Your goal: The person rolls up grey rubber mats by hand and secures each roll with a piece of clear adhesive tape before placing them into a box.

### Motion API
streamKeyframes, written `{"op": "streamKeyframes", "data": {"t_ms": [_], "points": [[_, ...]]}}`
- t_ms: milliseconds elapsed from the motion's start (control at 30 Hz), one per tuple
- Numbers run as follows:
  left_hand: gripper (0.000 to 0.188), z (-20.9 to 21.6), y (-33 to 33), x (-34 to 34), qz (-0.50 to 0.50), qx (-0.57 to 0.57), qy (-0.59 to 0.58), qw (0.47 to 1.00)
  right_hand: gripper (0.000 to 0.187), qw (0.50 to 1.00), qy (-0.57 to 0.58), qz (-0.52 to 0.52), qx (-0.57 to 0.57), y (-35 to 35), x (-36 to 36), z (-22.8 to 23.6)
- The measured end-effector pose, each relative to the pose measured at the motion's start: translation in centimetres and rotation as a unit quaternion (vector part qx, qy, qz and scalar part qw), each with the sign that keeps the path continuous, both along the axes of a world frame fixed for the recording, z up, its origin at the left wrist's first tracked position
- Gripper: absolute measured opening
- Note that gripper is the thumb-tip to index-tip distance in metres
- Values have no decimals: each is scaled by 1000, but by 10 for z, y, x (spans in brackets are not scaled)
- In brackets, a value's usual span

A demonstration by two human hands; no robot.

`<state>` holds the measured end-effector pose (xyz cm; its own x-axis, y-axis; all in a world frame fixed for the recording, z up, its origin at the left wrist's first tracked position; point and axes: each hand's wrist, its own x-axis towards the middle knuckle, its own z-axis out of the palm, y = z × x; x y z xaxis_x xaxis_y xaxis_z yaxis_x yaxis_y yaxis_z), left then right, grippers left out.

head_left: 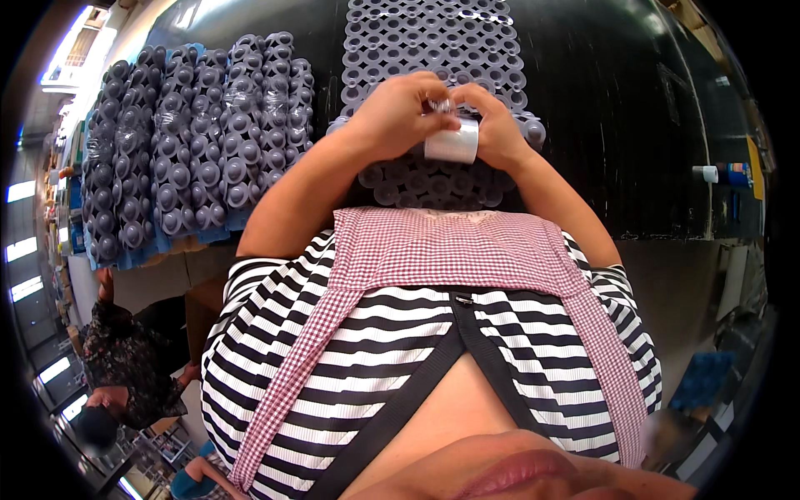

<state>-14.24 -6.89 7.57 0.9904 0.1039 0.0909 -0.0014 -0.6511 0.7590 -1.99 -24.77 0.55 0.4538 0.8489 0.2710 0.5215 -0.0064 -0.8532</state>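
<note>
White roll (452,143), grasped by right hand (495,129); left hand (402,110) pinches shiny piece (440,106), blurred; grey mat (429,42), cut off above.

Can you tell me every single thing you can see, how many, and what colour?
White roll: one, white, between the hands
Knobbed mat: one, grey-purple, beneath and beyond the hands
Mat bundles: about seven rows, grey-purple, at left
Table: one, black, under the mat
Small roll: one, white, far right
Other people: two, one in dark patterned top, one partly seen in teal, lower left
Background things: too small to count
Apron: one, red-and-white checked, on the chest
Shirt: one, black-and-white striped, beneath it
Left hand, right hand: two, bare, at the roll
</note>
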Motion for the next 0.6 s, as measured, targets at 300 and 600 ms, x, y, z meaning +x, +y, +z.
{"op": "streamKeyframes", "data": {"t_ms": [300,600], "points": [[35,-54,25,39,-38,125,222,966,124,983,-183,-10,18,-40,-53,1],[43,-29,31,-22,130,138,-12,982,92,987,-120,32,-106,-11,-5,-2]]}}
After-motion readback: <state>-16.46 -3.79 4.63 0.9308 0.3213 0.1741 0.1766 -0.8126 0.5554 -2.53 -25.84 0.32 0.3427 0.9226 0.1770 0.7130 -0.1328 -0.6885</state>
